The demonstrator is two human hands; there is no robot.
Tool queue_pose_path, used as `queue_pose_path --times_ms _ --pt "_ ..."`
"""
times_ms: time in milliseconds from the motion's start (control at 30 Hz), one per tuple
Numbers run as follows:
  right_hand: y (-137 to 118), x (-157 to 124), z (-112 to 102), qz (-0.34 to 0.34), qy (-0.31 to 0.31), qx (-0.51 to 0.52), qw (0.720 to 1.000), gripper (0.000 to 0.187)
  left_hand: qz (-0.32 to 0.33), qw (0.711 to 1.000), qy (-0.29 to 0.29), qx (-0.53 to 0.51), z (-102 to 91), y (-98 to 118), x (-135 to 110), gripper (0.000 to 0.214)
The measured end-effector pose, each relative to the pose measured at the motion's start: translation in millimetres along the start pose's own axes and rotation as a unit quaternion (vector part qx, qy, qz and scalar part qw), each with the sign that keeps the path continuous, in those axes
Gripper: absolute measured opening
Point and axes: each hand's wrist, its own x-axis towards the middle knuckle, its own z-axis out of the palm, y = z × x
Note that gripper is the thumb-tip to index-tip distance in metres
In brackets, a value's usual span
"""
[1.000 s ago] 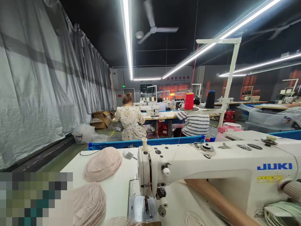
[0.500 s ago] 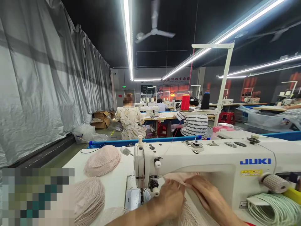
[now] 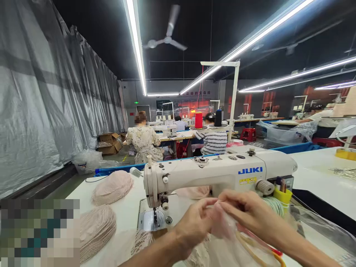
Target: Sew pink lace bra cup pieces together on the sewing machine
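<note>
Currently, left hand (image 3: 194, 224), right hand (image 3: 247, 211): both pinched closed on sheer pink fabric (image 3: 222, 225)
Sewing machine (image 3: 205, 174): just beyond these hands
Tabletop (image 3: 126, 212): two pale bundles (image 3: 112, 187) (image 3: 98, 231)

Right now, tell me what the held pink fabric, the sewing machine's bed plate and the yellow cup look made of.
Pink fabric: seemingly thin textile, soft; it looks translucent, but blur hides its fibre.
Bed plate: likely polished metal, from its silvery, reflective shine.
Yellow cup: probably plastic, from its smooth, evenly coloured wall.
</note>
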Motion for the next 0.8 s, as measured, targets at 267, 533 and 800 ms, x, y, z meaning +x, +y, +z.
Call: queue_pose_path --times_ms 267,533,800 --pt "-31 -36 47 0.055 -0.164 0.057 0.983 0.032 -0.128 0.986 0.029 0.104 -6.9 11 -87 0.025" --pt "-64 -52 77 0.101 -0.26 0.122 0.953 0.018 -0.15 0.986 0.045 0.06 6.6 3 -131 0.015" --pt "-60 -102 101 0.103 -0.361 0.146 0.915 0.035 -0.205 0.976 0.054 0.048 -4.8 -6 -183 0.015"
